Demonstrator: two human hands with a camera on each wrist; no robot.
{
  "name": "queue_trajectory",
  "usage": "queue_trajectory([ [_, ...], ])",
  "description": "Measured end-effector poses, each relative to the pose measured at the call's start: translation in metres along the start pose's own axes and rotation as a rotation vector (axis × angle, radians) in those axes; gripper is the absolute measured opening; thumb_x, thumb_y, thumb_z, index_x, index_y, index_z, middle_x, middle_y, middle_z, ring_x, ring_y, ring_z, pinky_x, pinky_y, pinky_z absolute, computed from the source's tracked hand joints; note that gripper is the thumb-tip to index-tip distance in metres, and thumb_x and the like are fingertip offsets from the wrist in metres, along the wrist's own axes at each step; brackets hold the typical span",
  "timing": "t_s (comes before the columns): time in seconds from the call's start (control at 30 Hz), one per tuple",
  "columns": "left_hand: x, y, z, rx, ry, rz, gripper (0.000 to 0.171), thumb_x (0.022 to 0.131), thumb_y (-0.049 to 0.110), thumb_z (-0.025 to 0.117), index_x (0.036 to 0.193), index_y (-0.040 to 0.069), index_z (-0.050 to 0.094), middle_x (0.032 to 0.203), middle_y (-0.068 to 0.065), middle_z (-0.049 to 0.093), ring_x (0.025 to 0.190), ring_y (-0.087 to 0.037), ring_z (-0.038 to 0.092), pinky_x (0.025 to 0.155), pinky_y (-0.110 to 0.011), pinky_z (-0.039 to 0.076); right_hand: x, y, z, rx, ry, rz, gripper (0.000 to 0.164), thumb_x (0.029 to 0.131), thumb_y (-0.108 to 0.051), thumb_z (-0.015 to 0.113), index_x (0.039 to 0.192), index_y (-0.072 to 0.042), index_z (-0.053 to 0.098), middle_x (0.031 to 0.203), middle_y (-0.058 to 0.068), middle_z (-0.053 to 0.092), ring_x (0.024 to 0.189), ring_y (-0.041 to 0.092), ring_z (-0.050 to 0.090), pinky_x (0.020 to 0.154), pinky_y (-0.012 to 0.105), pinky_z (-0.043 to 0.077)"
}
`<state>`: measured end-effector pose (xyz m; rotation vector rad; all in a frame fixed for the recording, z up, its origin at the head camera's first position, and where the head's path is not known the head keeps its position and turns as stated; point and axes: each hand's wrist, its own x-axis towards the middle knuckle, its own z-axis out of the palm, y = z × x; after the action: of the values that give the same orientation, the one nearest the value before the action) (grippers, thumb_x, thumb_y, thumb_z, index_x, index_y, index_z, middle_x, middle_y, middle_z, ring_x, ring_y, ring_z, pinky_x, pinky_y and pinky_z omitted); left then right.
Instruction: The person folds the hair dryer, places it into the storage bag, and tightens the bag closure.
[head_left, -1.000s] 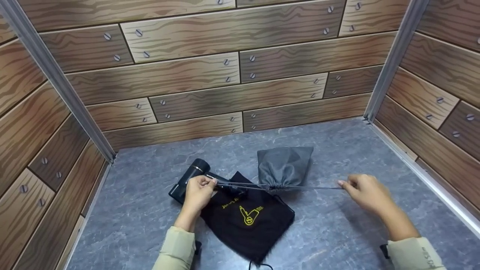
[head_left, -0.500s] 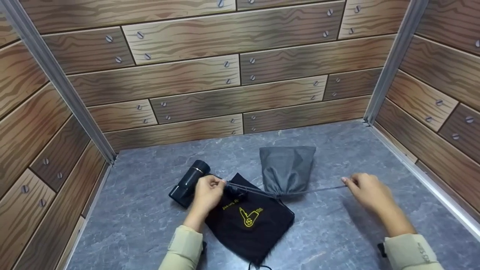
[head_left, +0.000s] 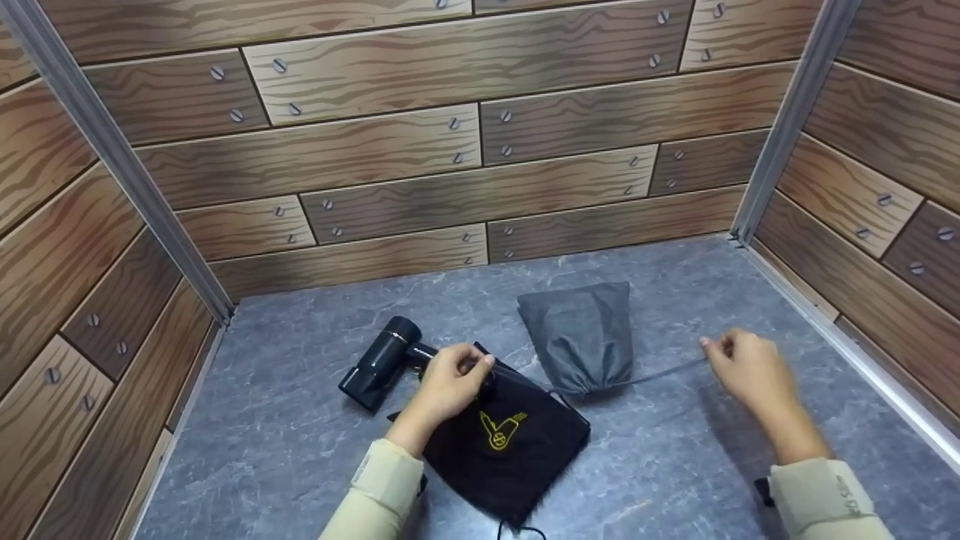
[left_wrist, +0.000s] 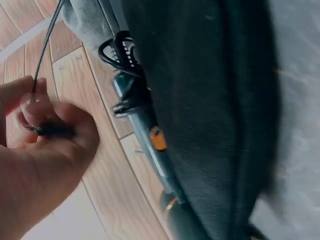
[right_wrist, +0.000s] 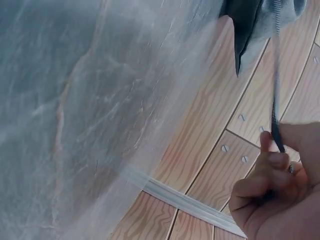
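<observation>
A grey drawstring bag [head_left: 585, 337], its neck gathered toward me, sits between my hands in the head view. My right hand [head_left: 750, 371] pinches the drawstring [head_left: 667, 370], which runs taut to the bag's right side. Over the black pouch, my left hand [head_left: 450, 382] holds the other end of the drawstring [left_wrist: 46, 47] between thumb and finger. The black pouch [head_left: 502, 472] with a yellow hair dryer print lies flat below. Beside it rests a dark hair dryer [head_left: 381, 364], its handle partly hidden behind my left hand.
Wood-print panels [head_left: 390, 202] wall in the grey marbled table [head_left: 247, 420] at the back and both sides. A black cord loop [head_left: 521, 531] sticks out of the pouch's near end. A metal strip [head_left: 862, 367] runs along the right edge.
My left hand has moved right, closer to the bag's neck, uncovering more of the hair dryer. My right hand has shifted slightly right and away from me. The bag has tilted.
</observation>
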<state>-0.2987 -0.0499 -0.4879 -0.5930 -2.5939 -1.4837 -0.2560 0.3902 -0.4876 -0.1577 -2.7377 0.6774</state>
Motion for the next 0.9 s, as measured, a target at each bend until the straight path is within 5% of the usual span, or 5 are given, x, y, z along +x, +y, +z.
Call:
queue_trajectory([
  [0.1,0.003,0.006,0.007,0.057,-0.050,-0.001,0.020,0.105,0.029,0.065,0.104,0.011,0.073,0.094,-0.001,0.070,0.091,-0.018,0.060,0.091,-0.038,0.045,-0.002,-0.006,0.009,0.019,0.013,-0.048,0.031,0.100,-0.027,0.071,0.093,0.004,0.070,0.087,0.022,0.068,0.077,0.035,0.063,0.069,0.053,0.052],
  [0.2,0.005,0.010,0.015,0.082,-0.112,-0.002,0.026,0.106,0.034,0.060,0.119,0.014,0.070,0.115,-0.011,0.066,0.115,-0.031,0.055,0.104,-0.053,0.037,-0.004,-0.014,0.021,0.053,-0.002,-0.098,0.033,0.096,-0.022,0.075,0.106,0.009,0.070,0.103,0.029,0.063,0.091,0.041,0.063,0.084,0.061,0.052],
  [0.43,0.009,0.007,0.022,0.047,-0.235,-0.024,0.039,0.106,0.041,0.058,0.137,0.018,0.060,0.117,-0.012,0.053,0.115,-0.030,0.048,0.106,-0.051,0.041,-0.007,-0.037,0.039,0.121,-0.085,-0.135,0.046,0.099,-0.021,0.073,0.127,0.015,0.064,0.122,0.033,0.058,0.111,0.051,0.062,0.098,0.065,0.051],
  [0.57,0.010,0.004,0.020,0.001,-0.221,-0.013,0.039,0.106,0.039,0.059,0.138,0.016,0.061,0.123,-0.018,0.051,0.114,-0.034,0.053,0.102,-0.049,0.045,-0.010,-0.048,0.043,0.120,-0.124,-0.151,0.048,0.099,-0.023,0.073,0.130,0.012,0.063,0.129,0.032,0.058,0.121,0.053,0.059,0.104,0.068,0.047],
  [0.9,0.008,-0.003,-0.004,-0.021,-0.048,0.013,0.036,0.104,0.036,0.065,0.134,0.015,0.065,0.143,-0.015,0.048,0.140,-0.039,0.049,0.121,-0.060,0.038,-0.009,-0.075,0.048,0.175,-0.157,-0.202,0.052,0.099,-0.025,0.074,0.136,0.009,0.061,0.135,0.028,0.059,0.122,0.049,0.063,0.106,0.065,0.050],
])
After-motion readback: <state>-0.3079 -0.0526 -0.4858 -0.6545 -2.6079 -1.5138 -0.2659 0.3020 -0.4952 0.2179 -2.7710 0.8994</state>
